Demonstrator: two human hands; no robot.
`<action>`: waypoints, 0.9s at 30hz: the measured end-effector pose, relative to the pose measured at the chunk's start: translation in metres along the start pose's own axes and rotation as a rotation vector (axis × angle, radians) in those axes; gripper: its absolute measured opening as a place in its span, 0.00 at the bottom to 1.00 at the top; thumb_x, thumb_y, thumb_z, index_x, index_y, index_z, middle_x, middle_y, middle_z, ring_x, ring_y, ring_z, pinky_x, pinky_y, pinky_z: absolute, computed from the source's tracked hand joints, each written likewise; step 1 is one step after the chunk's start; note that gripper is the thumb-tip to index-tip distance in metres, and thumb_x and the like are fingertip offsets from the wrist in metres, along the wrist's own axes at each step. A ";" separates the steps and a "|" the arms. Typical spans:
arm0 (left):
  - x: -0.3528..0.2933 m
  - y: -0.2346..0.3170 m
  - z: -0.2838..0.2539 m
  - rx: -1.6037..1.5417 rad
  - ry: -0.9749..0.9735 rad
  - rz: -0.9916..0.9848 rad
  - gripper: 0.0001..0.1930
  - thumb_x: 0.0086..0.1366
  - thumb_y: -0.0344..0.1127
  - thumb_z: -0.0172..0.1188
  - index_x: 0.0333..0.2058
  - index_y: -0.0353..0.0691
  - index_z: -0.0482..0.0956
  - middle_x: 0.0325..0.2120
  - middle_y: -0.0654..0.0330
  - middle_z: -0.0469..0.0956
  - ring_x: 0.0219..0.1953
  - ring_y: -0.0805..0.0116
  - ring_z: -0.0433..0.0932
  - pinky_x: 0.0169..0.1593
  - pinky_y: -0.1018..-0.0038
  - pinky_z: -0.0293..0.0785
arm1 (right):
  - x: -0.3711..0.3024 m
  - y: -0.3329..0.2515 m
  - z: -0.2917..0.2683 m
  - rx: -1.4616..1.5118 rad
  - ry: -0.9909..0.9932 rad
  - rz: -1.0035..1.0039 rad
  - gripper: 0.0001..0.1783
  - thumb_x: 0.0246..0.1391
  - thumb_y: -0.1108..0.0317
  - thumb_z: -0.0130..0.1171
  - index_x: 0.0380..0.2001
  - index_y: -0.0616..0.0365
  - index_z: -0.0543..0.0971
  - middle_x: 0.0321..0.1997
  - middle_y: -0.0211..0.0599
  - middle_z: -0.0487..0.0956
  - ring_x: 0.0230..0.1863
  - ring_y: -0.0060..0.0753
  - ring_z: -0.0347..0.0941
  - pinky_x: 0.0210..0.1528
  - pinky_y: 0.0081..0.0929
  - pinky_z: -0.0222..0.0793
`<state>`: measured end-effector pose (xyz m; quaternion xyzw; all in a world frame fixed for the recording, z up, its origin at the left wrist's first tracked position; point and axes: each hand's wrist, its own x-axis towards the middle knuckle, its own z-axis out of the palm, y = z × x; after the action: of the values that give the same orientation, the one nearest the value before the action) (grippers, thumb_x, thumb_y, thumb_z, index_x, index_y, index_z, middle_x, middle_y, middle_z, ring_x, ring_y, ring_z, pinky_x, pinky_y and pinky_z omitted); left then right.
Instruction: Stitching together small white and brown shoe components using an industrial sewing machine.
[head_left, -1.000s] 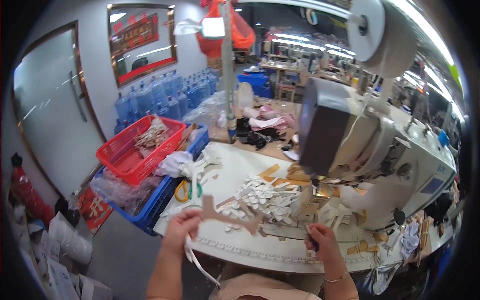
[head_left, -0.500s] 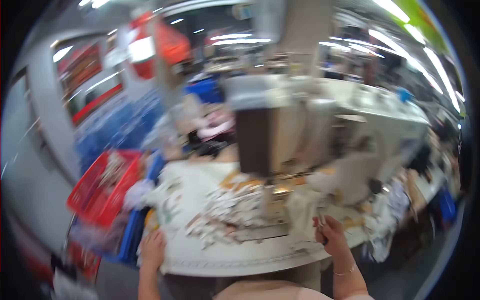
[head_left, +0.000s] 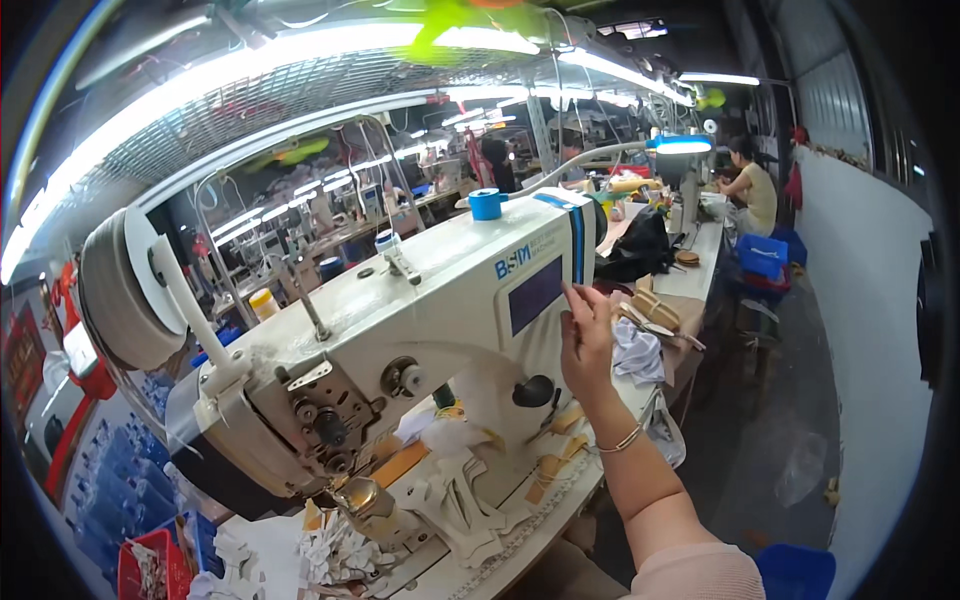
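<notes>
My right hand [head_left: 590, 335] is raised beside the dark display panel [head_left: 536, 295] on the arm of a white industrial sewing machine [head_left: 450, 300]. Its fingers are stretched upward and partly apart, fingertips close to the panel's right edge; whether they touch it I cannot tell. Nothing shows in this hand. Below the machine's head, cut white fabric pieces [head_left: 465, 505] lie over the bed and table, with a heap of small white pieces [head_left: 345, 550] left of the needle area. My left hand is out of view.
A large thread spool [head_left: 130, 290] stands at the machine's left end, and a blue thread cone [head_left: 485, 204] on top. Fabric and tan pieces [head_left: 650, 310] lie to the right. A red basket [head_left: 155, 565] is at lower left, a blue bin [head_left: 795, 572] at lower right. Another person [head_left: 757, 190] sits far right.
My view has swung right and up. The right hand has risen from the table's edge to the panel, and the metal tool it held no longer shows. My left hand has left the view.
</notes>
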<state>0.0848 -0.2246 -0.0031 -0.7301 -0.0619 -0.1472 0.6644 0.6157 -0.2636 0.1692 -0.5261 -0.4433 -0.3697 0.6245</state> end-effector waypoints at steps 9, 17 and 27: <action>0.062 0.019 -0.049 -1.215 -0.512 -1.077 0.15 0.58 0.29 0.57 0.45 0.33 0.73 0.44 0.41 0.70 0.46 0.41 0.68 0.50 0.54 0.65 | 0.016 0.024 0.020 -0.074 0.083 -0.020 0.25 0.50 0.84 0.48 0.54 0.60 0.69 0.53 0.50 0.65 0.51 0.49 0.67 0.51 0.33 0.67; 0.066 0.020 -0.049 -1.189 -0.497 -1.070 0.13 0.59 0.30 0.56 0.44 0.34 0.74 0.42 0.41 0.71 0.44 0.41 0.68 0.49 0.56 0.66 | 0.024 0.029 0.018 0.016 0.009 0.086 0.28 0.45 0.85 0.50 0.53 0.60 0.71 0.51 0.48 0.67 0.50 0.45 0.69 0.50 0.33 0.67; 0.051 0.036 -0.046 -1.178 -0.600 -1.112 0.15 0.61 0.34 0.55 0.47 0.36 0.73 0.46 0.42 0.70 0.50 0.41 0.67 0.52 0.57 0.65 | 0.014 0.013 0.010 -0.026 0.030 -0.114 0.29 0.40 0.85 0.51 0.50 0.59 0.74 0.51 0.52 0.67 0.46 0.50 0.68 0.47 0.36 0.67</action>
<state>0.1371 -0.2798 -0.0187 -0.8273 -0.4968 -0.2600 -0.0356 0.6309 -0.2512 0.1786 -0.5023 -0.4586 -0.4182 0.6021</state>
